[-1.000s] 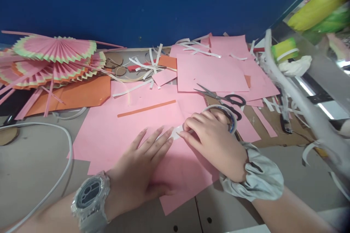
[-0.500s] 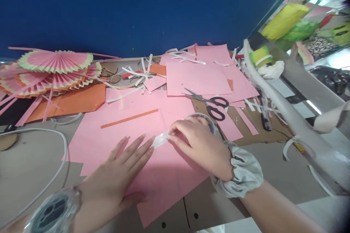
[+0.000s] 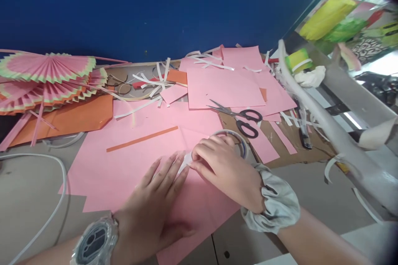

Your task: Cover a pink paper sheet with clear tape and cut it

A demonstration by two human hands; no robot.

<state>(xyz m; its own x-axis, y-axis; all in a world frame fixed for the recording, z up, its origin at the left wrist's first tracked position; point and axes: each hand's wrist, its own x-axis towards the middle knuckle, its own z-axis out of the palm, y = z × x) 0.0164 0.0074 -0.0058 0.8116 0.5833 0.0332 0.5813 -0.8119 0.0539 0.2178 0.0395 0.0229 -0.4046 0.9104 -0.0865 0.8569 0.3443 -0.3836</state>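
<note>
My left hand (image 3: pixel 152 203) lies flat, fingers spread, on a large pink paper sheet (image 3: pixel 124 161) on the table. My right hand (image 3: pixel 222 165) pinches the loose end of clear tape (image 3: pixel 186 159) against the sheet, right by my left fingertips. The tape roll (image 3: pixel 238 138) lies under and behind my right hand, partly hidden. A grey watch sits on my left wrist and a grey scrunchie on my right. A thin orange paper strip (image 3: pixel 141 138) rests on the pink sheet above my left hand.
Black-handled scissors (image 3: pixel 241 118) lie just beyond the roll on more pink sheets (image 3: pixel 224 87). Folded pink paper fans (image 3: pixel 46 74) and an orange sheet (image 3: pixel 71 118) sit at the left. White paper strips (image 3: pixel 155 80) litter the back. A white cable (image 3: pixel 52 211) curves at the left.
My left hand slid right so its fingertips meet the tape end. The stretch of tape between my hands has shortened. The camera shifted a little.
</note>
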